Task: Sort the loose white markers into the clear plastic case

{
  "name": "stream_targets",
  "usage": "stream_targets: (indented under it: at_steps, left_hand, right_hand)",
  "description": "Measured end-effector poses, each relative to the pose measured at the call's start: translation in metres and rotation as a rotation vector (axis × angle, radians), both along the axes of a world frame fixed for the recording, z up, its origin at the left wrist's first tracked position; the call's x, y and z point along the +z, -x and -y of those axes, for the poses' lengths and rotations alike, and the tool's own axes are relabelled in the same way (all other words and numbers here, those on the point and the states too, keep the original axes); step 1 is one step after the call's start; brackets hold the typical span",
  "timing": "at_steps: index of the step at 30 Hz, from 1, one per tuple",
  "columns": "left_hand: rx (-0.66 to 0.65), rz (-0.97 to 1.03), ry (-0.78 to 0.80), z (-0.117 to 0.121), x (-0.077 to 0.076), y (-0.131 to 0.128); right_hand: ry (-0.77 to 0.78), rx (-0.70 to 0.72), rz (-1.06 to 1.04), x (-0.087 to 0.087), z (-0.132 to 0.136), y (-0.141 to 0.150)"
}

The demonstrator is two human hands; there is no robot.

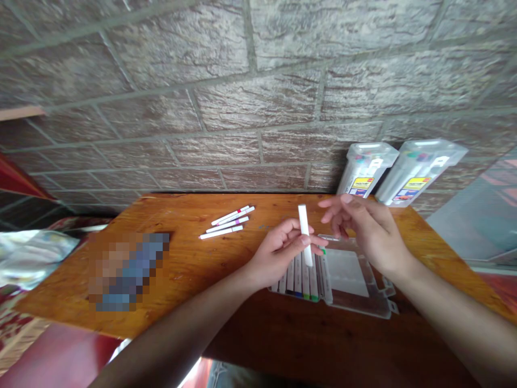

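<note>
A white marker [305, 226] stands nearly upright in my left hand [278, 250], pinched between thumb and fingers. My right hand [369, 226] hovers to the right of it, apart from the marker, fingers loosely curled and spread with nothing visible in them. Beneath both hands lies an opened clear plastic case [363, 310]. Several markers [299, 277] with coloured ends, blue and green among them, sit side by side in its left half. A pale sheet [347, 272] shows in the right half. My left hand hides part of the row.
Several loose white markers [224, 230] lie on the wooden table [186, 269] left of the case. Two clear marker boxes [363, 170] with yellow labels stand at the back right against the stone-patterned wall [218, 145]. A blurred-out dark object [133, 272] rests on the left.
</note>
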State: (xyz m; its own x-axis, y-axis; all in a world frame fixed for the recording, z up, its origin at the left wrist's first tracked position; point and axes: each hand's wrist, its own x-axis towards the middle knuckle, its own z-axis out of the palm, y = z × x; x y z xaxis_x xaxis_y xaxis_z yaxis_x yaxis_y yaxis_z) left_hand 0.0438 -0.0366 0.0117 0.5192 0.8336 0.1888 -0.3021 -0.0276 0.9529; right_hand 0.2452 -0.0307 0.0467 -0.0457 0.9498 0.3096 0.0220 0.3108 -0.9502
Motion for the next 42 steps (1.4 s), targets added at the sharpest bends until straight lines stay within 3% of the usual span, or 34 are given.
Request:
stream_targets:
  at_steps: [5,10,13,19,29,42]
  left_hand:
    - [-0.017,0.053,0.101,0.004,-0.002,0.008]
    - [0.209,0.127,0.052,-0.007,-0.003,0.021]
    - [0.254,0.162,0.088,-0.015,-0.001,0.025]
    - [0.259,0.192,0.152,-0.016,-0.002,0.026]
    - [0.24,0.104,0.245,-0.01,-0.001,0.024]
    - [0.26,0.144,0.23,-0.022,-0.001,0.03]
  right_hand:
    - [-0.053,-0.167,-0.063,-0.017,0.007,-0.005]
    - [-0.114,-0.251,0.112,-0.034,0.008,-0.021]
    - [-0.167,-0.293,0.172,-0.034,0.005,-0.028]
    - [-0.171,-0.403,-0.001,-0.021,-0.007,-0.038]
    - [-0.111,-0.416,0.009,-0.027,-0.013,-0.041]
    - [-0.12,-0.356,0.042,-0.035,-0.01,-0.041]
